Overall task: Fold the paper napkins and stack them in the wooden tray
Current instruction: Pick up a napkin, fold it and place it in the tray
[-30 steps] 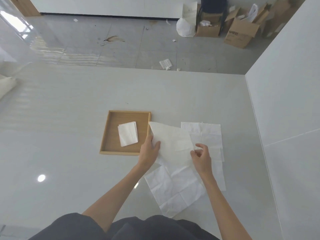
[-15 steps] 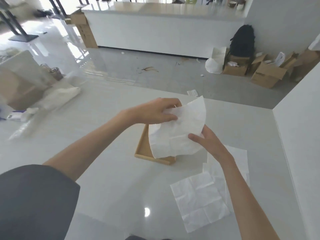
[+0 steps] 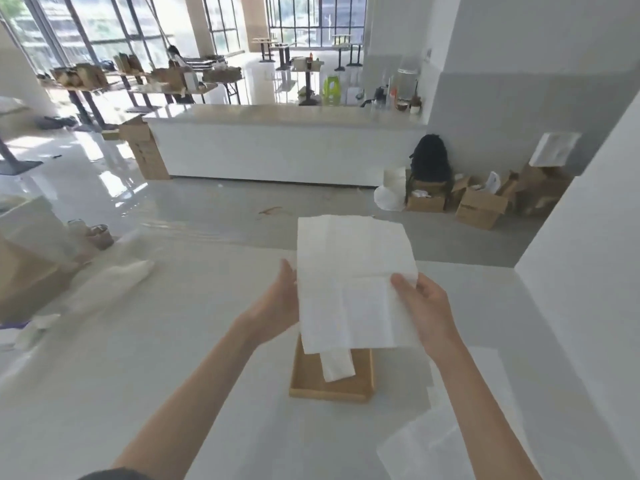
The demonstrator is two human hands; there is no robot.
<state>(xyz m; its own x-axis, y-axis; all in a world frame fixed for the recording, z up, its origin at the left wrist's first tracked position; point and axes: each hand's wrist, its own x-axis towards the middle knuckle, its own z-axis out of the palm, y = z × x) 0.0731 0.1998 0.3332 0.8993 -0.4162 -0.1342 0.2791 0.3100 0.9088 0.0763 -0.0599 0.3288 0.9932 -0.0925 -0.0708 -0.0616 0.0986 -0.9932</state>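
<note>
Paper napkin (image 3: 349, 271), pinched midair at its side edges by left hand (image 3: 277, 303) and right hand (image 3: 427, 306) above the wooden tray (image 3: 329, 396), could crease crookedly because the limp sheet lacks flat support.

Probably a café or canteen: a long white service counter (image 3: 284, 150), tall windows (image 3: 86, 29), pedestal tables (image 3: 277, 51) beyond it, and open cardboard boxes (image 3: 479, 207) on the glossy floor (image 3: 207, 202).
</note>
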